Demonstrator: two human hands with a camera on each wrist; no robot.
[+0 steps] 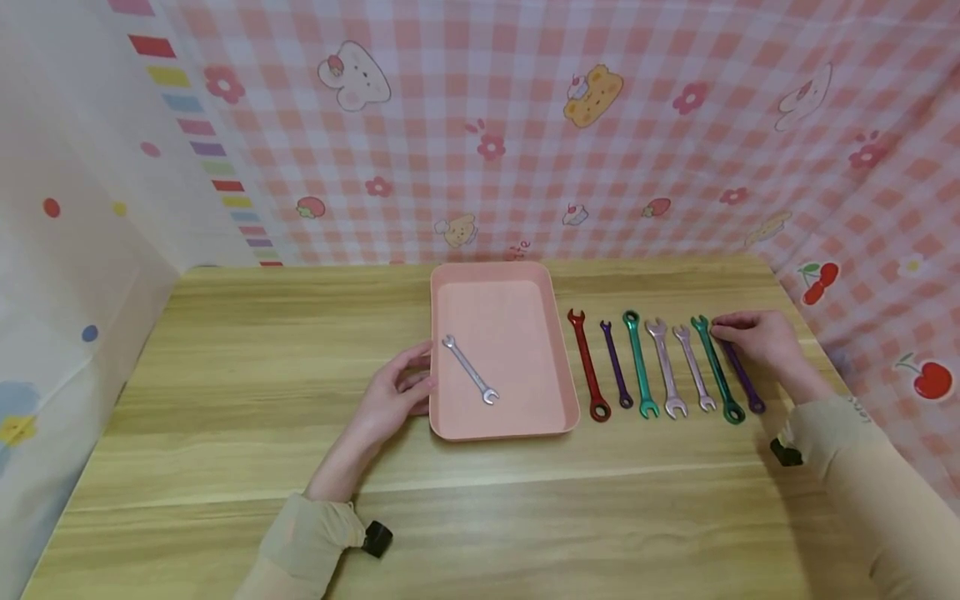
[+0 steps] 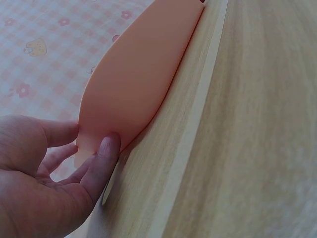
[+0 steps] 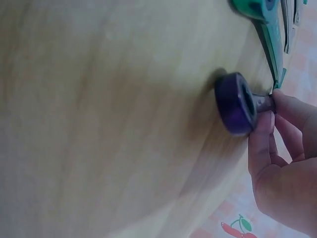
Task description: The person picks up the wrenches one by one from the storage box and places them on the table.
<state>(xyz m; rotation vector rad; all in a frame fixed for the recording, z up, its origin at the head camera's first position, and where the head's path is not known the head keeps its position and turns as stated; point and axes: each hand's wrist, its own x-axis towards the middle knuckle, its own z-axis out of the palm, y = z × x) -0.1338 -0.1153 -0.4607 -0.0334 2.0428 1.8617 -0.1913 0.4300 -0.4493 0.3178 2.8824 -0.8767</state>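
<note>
A pink tray (image 1: 510, 333) lies mid-table with a silver wrench (image 1: 470, 369) inside it. My left hand (image 1: 426, 367) holds the tray's left rim, thumb against the wall of the tray (image 2: 143, 74) and fingers (image 2: 59, 133) curled at its edge. Right of the tray lies a row of wrenches. At the far right end my right hand (image 1: 720, 332) pinches the purple wrench (image 1: 742, 379) near its top. In the right wrist view the fingers (image 3: 277, 99) close round the shaft just behind the purple wrench's ring end (image 3: 235, 104), with a green wrench (image 3: 270, 34) beside it.
The row holds a red wrench (image 1: 587, 367), a small purple one (image 1: 617, 367), a green one (image 1: 640, 367), two silver ones (image 1: 666, 371) and another green one (image 1: 718, 371). Pink checked cloth walls stand behind and at the right. The wooden table (image 1: 262, 375) stretches left of the tray.
</note>
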